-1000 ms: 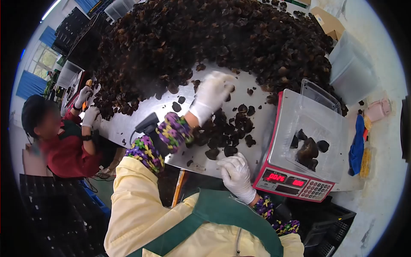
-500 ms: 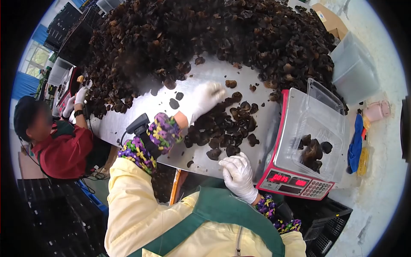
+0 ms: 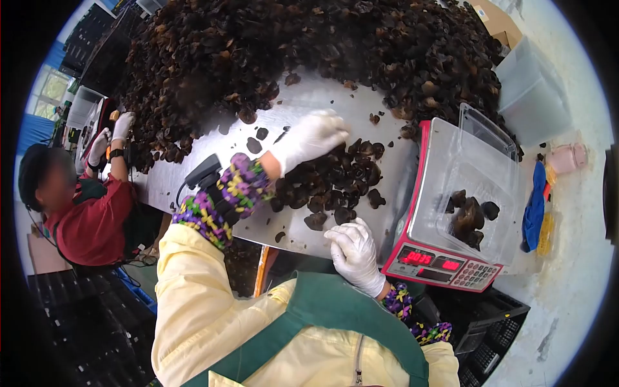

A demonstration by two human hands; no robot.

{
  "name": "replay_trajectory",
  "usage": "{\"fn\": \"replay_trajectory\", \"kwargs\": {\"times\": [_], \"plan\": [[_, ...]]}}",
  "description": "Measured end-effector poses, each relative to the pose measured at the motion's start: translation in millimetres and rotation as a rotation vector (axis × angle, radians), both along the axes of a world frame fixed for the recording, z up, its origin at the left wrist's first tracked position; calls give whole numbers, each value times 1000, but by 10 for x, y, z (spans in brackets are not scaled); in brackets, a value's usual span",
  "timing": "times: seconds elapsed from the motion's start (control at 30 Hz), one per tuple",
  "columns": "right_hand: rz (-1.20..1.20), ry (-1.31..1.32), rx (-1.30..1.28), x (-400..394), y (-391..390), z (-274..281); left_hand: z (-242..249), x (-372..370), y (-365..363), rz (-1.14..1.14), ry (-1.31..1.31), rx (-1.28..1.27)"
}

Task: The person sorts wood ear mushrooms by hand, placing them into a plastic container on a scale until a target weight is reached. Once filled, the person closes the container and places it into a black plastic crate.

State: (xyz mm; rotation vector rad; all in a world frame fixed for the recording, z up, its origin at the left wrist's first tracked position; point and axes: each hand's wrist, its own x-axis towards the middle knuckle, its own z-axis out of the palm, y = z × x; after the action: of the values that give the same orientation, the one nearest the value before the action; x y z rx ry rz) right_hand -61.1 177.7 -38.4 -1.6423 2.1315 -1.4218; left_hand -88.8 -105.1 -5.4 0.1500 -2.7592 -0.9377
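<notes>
My left hand (image 3: 314, 140), in a white glove, reaches over the far edge of a loose heap of dark dried wood ear mushrooms (image 3: 338, 177) on the metal table. Its fingers are stretched to the right, bent a little at the tips; what lies under them is hidden. At the heap's near side, by the table edge, is my gloved right hand (image 3: 358, 258). Those fingers are curled in, close to one mushroom piece, and their inner side is hidden. A red digital scale (image 3: 445, 267) stands to the right, bearing a clear plastic tray (image 3: 500, 222) with a few mushroom pieces (image 3: 469, 222).
A large mound of wood ears (image 3: 309, 39) covers the table's far side. Behind the scale is a clear plastic bin (image 3: 532, 93); a blue cloth (image 3: 534, 206) lies right of it. A co-worker in a red sleeve (image 3: 106, 226) works at left. Black crates (image 3: 90, 322) stand below.
My left hand has shifted slightly right over the heap, its fingers straighter than before. My right hand stays at the near edge. The whole view has shifted a little.
</notes>
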Motion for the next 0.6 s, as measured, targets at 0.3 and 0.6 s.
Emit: {"fn": "replay_trajectory", "kwargs": {"times": [0.3,0.6], "plan": [[2,20,13,2,22,14,-30,1551,-205,743,223,-22],[-15,62,8,21,-4,-6,-505,2649,220,960,-125,-417]]}}
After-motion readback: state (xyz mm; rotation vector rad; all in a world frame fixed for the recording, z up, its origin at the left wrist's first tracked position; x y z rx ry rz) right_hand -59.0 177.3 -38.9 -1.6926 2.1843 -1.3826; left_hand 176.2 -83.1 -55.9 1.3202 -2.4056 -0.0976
